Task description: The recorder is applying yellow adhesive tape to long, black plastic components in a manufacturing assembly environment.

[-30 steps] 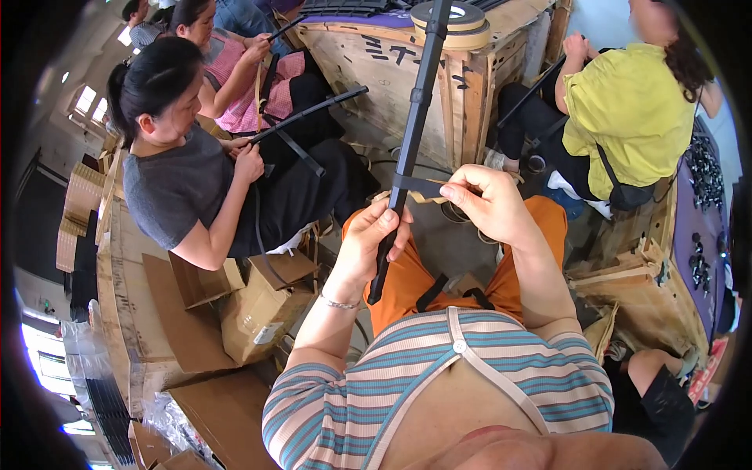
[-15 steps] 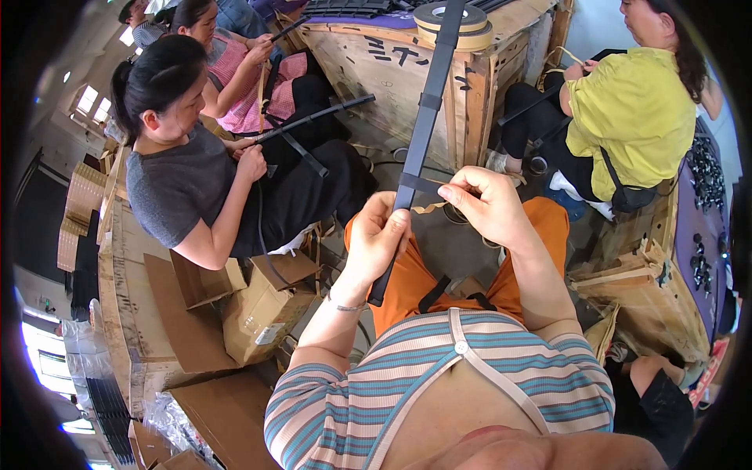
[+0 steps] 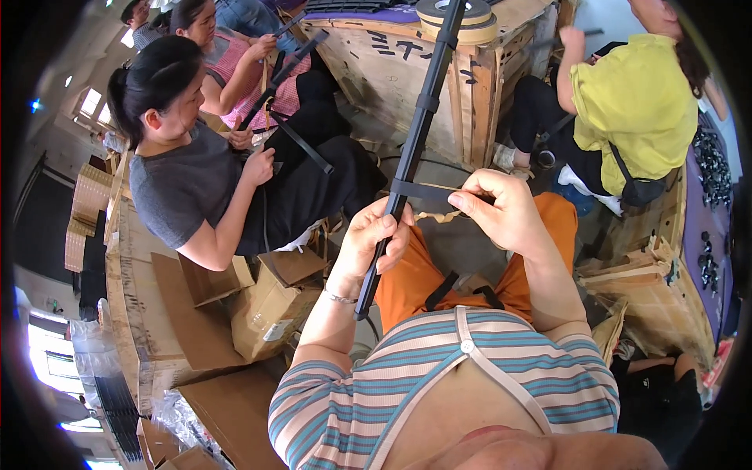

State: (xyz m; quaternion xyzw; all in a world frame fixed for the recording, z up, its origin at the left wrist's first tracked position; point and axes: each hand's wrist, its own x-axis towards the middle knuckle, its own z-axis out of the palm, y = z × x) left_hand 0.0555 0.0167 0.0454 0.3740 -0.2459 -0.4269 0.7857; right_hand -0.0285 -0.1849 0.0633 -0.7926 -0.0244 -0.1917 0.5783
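Observation:
My left hand [image 3: 374, 241] is closed around the lower part of a long black bar [image 3: 420, 133], which slants up and away to the right over my lap. Bands of black tape wrap the bar at spots farther up. Just above my left fingers a black tape strip [image 3: 425, 190] runs sideways from the bar to my right hand [image 3: 505, 210]. That hand pinches the strip's end between thumb and fingers. Below the strip hangs a thin, curled tan backing strip [image 3: 439, 217], reaching toward the right fingers. The fingers partly hide the strip's end.
Ahead stands a wooden crate [image 3: 395, 86] with stacked tape rolls [image 3: 470, 35] on top. Co-workers sit at left, one in a grey shirt [image 3: 184, 192], and at right in a yellow shirt [image 3: 634, 110]. Open cardboard boxes [image 3: 270, 309] lie left; a purple-covered bench [image 3: 693, 266] is at right.
The bar has turned a little, its near end shifting left and down. My right hand has moved slightly right, and more of the black strip shows. The yellow-shirted co-worker has raised a hand.

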